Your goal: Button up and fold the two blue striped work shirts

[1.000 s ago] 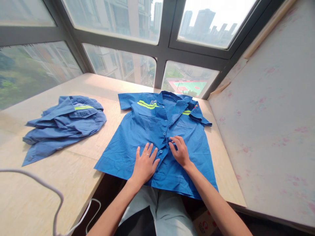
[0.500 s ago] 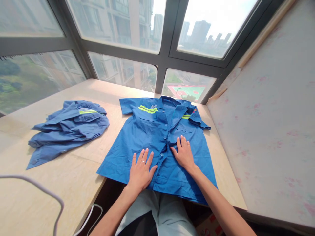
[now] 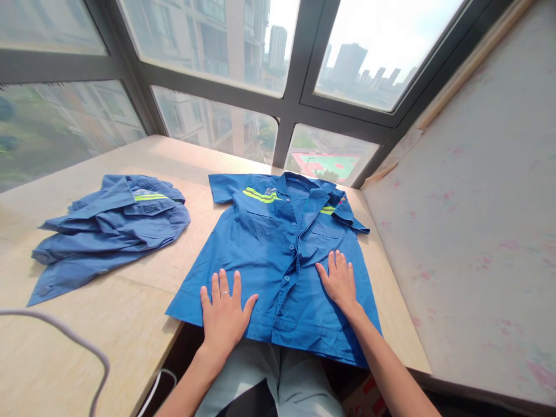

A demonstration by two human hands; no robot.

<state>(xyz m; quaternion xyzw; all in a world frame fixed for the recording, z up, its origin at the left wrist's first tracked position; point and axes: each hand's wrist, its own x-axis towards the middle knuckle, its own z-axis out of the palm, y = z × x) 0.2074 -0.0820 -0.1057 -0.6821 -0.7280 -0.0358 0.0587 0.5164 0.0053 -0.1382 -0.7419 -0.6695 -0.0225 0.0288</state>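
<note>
A blue short-sleeved work shirt [image 3: 264,249] with yellow-green stripes lies spread, front up, its collar toward the window and its hem hanging slightly over the near edge. My left hand [image 3: 223,313], with a ring on one finger, rests flat on the lower left of the shirt, fingers spread. On the right front panel, below the chest pocket, my right hand [image 3: 339,281] lies open with its palm on the cloth. Between both hands runs the buttoned placket, somewhat rumpled. Neither hand grips any cloth.
A second blue garment [image 3: 117,223], bunched up with a similar stripe, lies on the pale tabletop [image 3: 143,315] at left. A grey cable [image 3: 82,341] curves across the near left. Windows [image 3: 217,121] stand behind; a floral-papered wall [image 3: 469,231] bounds the right side.
My left hand has slid left across the shirt, away from the placket. My right hand has shifted a little right and nearer to me. The view has moved slightly.
</note>
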